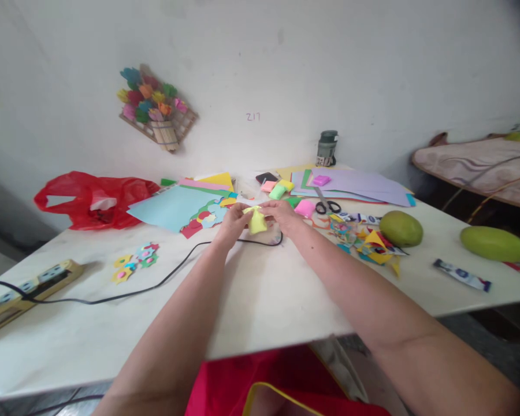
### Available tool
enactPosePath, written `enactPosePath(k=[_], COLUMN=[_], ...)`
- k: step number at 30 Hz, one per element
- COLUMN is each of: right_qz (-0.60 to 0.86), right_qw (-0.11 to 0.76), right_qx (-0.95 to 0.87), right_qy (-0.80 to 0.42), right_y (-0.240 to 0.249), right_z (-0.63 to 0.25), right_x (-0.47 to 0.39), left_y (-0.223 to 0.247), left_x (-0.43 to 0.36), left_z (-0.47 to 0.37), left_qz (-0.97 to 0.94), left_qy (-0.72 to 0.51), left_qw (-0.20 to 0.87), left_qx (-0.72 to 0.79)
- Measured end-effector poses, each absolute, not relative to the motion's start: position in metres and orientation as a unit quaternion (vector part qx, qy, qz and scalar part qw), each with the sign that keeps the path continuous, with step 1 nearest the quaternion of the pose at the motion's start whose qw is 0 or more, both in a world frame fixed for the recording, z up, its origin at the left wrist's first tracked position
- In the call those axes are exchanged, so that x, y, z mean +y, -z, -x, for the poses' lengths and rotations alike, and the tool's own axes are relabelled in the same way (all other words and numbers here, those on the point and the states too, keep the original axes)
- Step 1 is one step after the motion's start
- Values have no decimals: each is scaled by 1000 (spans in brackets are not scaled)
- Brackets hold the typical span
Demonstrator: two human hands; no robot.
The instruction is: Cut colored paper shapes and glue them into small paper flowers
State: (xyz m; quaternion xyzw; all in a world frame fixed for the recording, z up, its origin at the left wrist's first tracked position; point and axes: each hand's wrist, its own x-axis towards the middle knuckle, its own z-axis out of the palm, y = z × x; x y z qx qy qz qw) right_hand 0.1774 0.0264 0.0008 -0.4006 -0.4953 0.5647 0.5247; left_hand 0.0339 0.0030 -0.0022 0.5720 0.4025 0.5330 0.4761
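Over the middle of the table, my left hand (234, 222) and my right hand (279, 214) meet around a soft, pale yellow pack of modelling clay (257, 222). The fingers of both hands pinch it near its upper edge, and its lower part hangs between them. Just beyond lie small clay packs: a salmon one (268, 186), a green one (278, 192) and a yellow one (287, 185). A bright pink piece of clay (305, 208) rests beside my right hand. Cut paper flowers (207, 218) lie past my left hand.
Black-handled scissors (328, 207), paper scraps (372, 245), a green fruit (401, 228) and a glue tube (461, 275) are on the right. Leftward are finished paper flowers (136, 261), a red bag (97, 202) and a power strip (30, 294). A black cable (156, 287) crosses the table.
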Motion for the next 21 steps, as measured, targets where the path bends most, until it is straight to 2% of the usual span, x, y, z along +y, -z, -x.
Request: enactPosePath(k=[11, 21], right_qz=[398, 409], right_qw=[541, 537], right_qx=[-469, -478], right_qy=[-574, -562], right_y=[-2, 3], right_z=[-176, -178], right_x=[25, 28], left_y=[5, 8], left_x=[2, 6], left_z=[-35, -33], left_qz=[-571, -618], left_qy=[-507, -485], left_qw=[514, 466], left_qx=[391, 408])
